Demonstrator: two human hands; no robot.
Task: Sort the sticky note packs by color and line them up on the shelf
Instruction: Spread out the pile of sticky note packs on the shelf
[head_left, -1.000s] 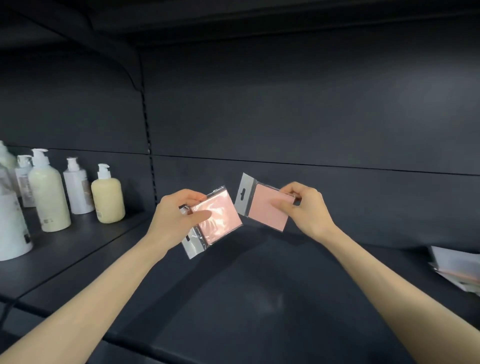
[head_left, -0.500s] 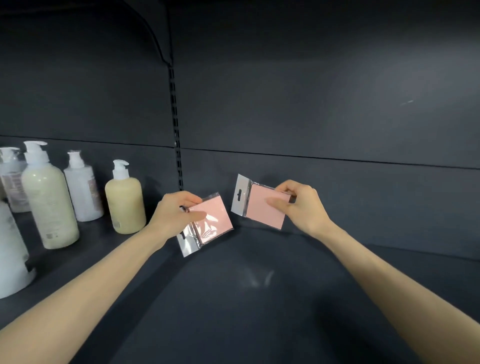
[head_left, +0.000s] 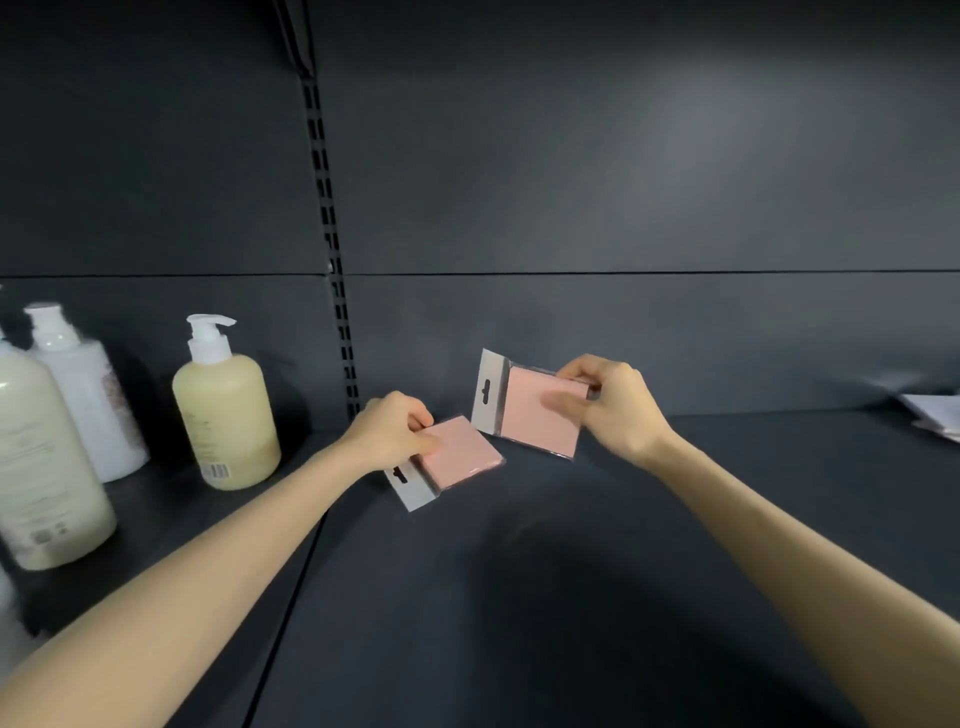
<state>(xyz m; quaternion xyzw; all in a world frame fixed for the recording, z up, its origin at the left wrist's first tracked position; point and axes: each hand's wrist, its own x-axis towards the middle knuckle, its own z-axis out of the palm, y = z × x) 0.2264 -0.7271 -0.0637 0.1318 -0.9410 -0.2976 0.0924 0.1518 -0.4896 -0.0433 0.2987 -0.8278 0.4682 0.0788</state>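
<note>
The work surface is a matte dark grey metal shelf (head_left: 571, 597) backed by a dark grey rear panel (head_left: 623, 182). A slotted vertical upright (head_left: 332, 249) divides the panel left of centre, and a seam runs across the surface from the foot of the upright toward the front edge. Three containers stand toward the left edge: a cream-yellow plastic pump bottle (head_left: 226, 415) nearest the upright, a white plastic pump bottle (head_left: 88, 400) behind it, and a larger pale cream plastic bottle (head_left: 41, 467) closer to the front. Flat white packets (head_left: 930, 421), partly cut off, lie at the right edge near the back. The left hand (head_left: 387, 436) pinches the first pink sticky note pack (head_left: 460, 457), a square pad in a clear sleeve with a white hang tab, thumb on top. This pack extends to the right of the grip, nearly flat and low over the surface near the foot of the upright, tab toward the front edge; contact with the surface cannot be determined. The right hand (head_left: 618, 410) grips the second pink sticky note pack (head_left: 535, 415), of identical type, thumb across its face and fingers curled behind. This pack extends to the left of the grip, tilted upright near the back edge, tab at upper left, just beside the first pack.
</note>
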